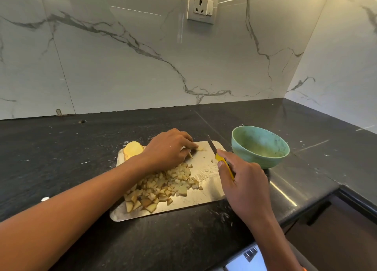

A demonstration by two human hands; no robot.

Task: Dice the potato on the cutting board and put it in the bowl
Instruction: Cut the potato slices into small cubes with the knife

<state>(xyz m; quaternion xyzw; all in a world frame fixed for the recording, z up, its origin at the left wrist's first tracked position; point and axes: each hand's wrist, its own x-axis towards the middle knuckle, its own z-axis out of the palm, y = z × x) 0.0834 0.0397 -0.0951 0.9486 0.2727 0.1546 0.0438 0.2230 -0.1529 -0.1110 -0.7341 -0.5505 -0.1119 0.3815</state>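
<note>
The worry from where I stand is the fingers: the left hand [170, 148] is curled down over a last small pale strip of potato [199, 148] near the upper middle of the shiny rectangular metal cutting board [206, 197], and its fingertips [192, 146] sit just beside the thin dark blade of the yellow-handled knife [217, 155], so a hurried chop or a strip that slides on the slick metal could bring the edge onto a finger. The right hand [242, 181] is wrapped closed around the yellow handle, thumb lying along its top, with the blade pointing up toward the wall and lifted a little; whether its tip touches the board I cannot tell. The left hand is partly closed, pinching or pressing the strip rather than gripping it fully. A second risk, I judge, is spillage: the heap of small diced potato cubes [163, 187] fills the lower middle of the board and lies under the left forearm, so a careless sweep could push cubes off the near edge onto the black stone counter [61, 158]. An uncut yellowish potato half [132, 148] rests at the board's upper left corner, just behind the left wrist, not yet diced. The round pale green bowl [261, 148] stands to the right of the board, beyond the right hand, and looks to hold no potato, so the transfer is all to come.
</note>
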